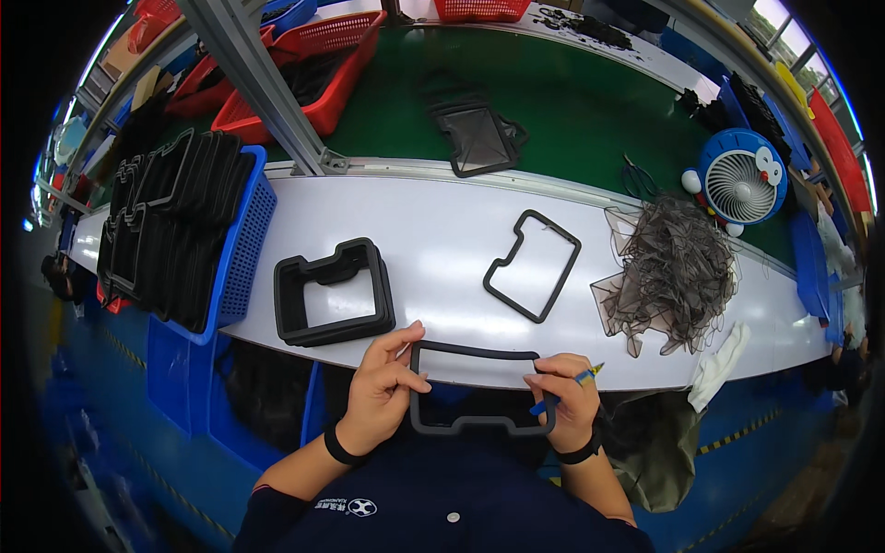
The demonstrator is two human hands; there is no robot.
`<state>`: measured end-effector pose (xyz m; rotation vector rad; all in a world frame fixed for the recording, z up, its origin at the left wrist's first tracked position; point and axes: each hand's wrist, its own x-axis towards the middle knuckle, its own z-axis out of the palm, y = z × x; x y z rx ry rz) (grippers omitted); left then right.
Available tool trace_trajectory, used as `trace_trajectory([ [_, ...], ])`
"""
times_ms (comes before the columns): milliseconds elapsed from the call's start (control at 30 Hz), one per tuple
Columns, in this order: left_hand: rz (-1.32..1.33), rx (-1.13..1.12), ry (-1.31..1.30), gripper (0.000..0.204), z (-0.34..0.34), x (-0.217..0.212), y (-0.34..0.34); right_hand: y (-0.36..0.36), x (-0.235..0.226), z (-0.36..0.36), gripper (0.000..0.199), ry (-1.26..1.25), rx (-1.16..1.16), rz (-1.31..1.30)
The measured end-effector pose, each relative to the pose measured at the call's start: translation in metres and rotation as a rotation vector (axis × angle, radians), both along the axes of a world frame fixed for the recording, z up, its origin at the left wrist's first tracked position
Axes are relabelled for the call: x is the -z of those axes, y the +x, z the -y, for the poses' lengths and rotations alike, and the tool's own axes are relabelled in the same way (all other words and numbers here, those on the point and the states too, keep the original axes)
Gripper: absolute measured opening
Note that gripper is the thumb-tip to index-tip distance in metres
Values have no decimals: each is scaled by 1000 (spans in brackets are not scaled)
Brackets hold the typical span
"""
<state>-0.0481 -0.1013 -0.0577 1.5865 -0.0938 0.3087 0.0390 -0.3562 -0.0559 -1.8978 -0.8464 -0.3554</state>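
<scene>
Between my two hands, over the table's near edge, is a black rectangular frame (pixel 479 350) with a notch in its near side. My left hand (pixel 380 387) grips its left side, index finger raised. My right hand (pixel 573 401) pinches the right side and also holds a slim blue and yellow tool (pixel 588 373), whose kind I cannot make out. A single similar frame (pixel 533 267) lies flat beyond my right hand. Beyond my left hand stands a stack of such frames (pixel 383 300).
A blue basket (pixel 247 244) heaped with black frames stands at left. On the right lie a pile of dark mesh pieces (pixel 668 267), a white cloth (pixel 719 367) and a blue fan (pixel 742 180). Mesh-filled frames (pixel 475 138) rest on the green belt (pixel 562 101), near red baskets (pixel 336 101).
</scene>
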Motion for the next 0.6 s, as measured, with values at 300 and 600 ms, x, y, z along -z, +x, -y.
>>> trace_trajectory([
  [300, 1, -110, -91, 33, -1, 10, 3, -5, 6, 1, 59, -13, -59, 186],
  [600, -696, 91, -627, 29, -12, -10, -6, 0, 4, -2, 42, -66, 125, 220],
])
